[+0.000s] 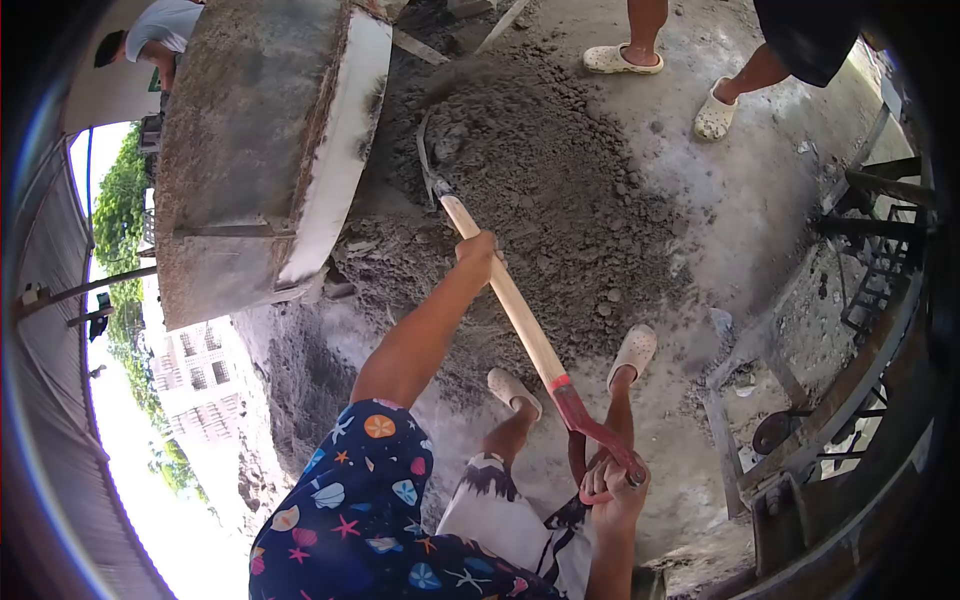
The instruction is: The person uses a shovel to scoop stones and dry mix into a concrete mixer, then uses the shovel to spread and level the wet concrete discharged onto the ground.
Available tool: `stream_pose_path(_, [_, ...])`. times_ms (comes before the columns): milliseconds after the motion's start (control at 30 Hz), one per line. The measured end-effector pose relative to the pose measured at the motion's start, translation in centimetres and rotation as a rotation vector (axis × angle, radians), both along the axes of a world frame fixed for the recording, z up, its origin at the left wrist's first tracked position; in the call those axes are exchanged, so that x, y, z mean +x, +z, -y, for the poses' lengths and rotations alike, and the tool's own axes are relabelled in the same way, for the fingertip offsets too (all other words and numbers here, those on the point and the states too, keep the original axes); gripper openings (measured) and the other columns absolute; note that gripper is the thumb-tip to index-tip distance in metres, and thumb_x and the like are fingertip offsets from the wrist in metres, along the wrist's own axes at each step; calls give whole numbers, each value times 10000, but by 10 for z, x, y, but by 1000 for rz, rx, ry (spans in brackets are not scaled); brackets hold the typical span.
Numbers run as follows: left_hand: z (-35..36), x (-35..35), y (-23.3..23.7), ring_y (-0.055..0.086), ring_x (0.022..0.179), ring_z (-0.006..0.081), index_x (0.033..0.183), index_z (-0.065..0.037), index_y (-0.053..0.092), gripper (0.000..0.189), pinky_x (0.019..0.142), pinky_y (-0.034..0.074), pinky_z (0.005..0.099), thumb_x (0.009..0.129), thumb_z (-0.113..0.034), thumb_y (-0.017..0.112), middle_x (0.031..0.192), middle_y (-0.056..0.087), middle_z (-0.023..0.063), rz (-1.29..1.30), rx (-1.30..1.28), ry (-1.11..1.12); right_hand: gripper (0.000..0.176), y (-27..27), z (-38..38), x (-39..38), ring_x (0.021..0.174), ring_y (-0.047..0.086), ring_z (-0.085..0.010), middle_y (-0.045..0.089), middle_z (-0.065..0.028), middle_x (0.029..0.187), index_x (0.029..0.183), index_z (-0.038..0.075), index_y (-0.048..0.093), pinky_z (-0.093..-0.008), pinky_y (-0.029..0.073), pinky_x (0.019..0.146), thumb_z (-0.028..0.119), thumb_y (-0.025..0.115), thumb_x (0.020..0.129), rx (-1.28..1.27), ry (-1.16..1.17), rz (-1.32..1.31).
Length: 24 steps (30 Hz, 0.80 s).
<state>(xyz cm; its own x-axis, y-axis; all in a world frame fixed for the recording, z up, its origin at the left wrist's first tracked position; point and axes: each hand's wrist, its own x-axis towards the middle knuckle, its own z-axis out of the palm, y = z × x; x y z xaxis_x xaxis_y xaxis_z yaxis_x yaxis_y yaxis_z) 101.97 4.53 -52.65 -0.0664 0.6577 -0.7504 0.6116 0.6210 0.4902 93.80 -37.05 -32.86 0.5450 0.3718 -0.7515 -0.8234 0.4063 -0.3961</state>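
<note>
A shovel (520, 315) with a pale wooden shaft and a red grip runs from the lower right to the upper left. My left hand (480, 257) is closed around the shaft near the blade end. At the other end, my right hand (615, 490) is wrapped around the red grip. The metal blade (424, 160) rests at the left side of a pile of dark grey, crumbly mix (560, 170), with some mix over it, so only its edge shows.
A large mixer-like metal drum or bin (250, 150) with a whitish rim stands left of the pile. Another person's legs in pale clogs (622, 60) are at the top right, and a person in a light shirt (165, 30) is at the top left. Metal frames (870, 230) line the right.
</note>
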Motion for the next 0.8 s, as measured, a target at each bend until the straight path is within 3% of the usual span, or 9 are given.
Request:
stream_pose_path(67, [10, 6, 5, 553, 512, 241, 867, 55, 550, 136, 470, 513, 407, 825, -71, 576, 679, 539, 124, -18, 37, -13, 341, -2, 10, -16, 484, 506, -159, 493, -24, 605, 812, 38, 568, -291, 431, 475, 315, 765, 838, 147, -131, -39])
stream_pose_path(200, [30, 6, 7, 532, 504, 220, 939, 71, 524, 181, 451, 475, 399, 817, -44, 592, 709, 529, 118, -3, 47, -59, 318, 17, 27, -29, 481, 462, -160, 459, -6, 609, 781, 90, 548, -341, 439, 521, 354, 605, 949, 138, -263, -147])
stream_pose_path(367, [70, 14, 52, 524, 532, 193, 928, 38, 530, 157, 465, 462, 374, 855, -65, 623, 696, 512, 89, 111, -58, -24, 384, 65, 41, -48, 470, 457, -161, 440, 3, 579, 753, 108, 527, -351, 438, 526, 425, 538, 971, 38, -266, -85])
stream_pose_path(500, [103, 8, 123, 492, 544, 148, 859, -45, 518, 90, 499, 462, 350, 888, -65, 601, 662, 466, 21, 418, -288, 168, 450, 108, 83, -38, 362, 388, -158, 380, -17, 489, 728, 76, 464, -315, 369, 361, 436, 497, 997, -107, -36, 265])
stream_pose_path(533, [113, 2, 136, 478, 538, 138, 810, -70, 501, 122, 505, 452, 335, 884, -74, 597, 646, 447, 8, 547, -343, 268, 462, 131, 90, -27, 365, 410, -154, 410, -32, 489, 729, 62, 453, -294, 333, 333, 439, 494, 994, -347, 26, 461])
stream_pose_path(567, [125, -8, 150, 463, 533, 127, 761, -95, 483, 162, 511, 442, 320, 881, -83, 592, 629, 428, -6, 669, -398, 373, 442, 145, 129, -16, 375, 431, -145, 452, -51, 496, 760, 45, 466, -305, 377, 369, 424, 514, 983, -451, 196, 730])
stream_pose_path(667, [166, -40, 243, 414, 507, 118, 683, -145, 419, 231, 539, 421, 299, 845, -84, 572, 598, 387, -30, 921, -688, 694, 396, 274, 139, 23, 393, 447, -163, 465, -56, 512, 757, 48, 489, -309, 383, 383, 390, 564, 942, -1073, 430, 1180])
stream_pose_path(800, [206, -86, 358, 398, 501, 137, 642, -155, 392, 253, 574, 408, 311, 828, -103, 554, 572, 372, -26, 1085, -960, 917, 341, 432, 37, 33, 418, 467, -186, 483, -64, 533, 753, 52, 519, -314, 391, 402, 346, 631, 887, -1629, 616, 1661])
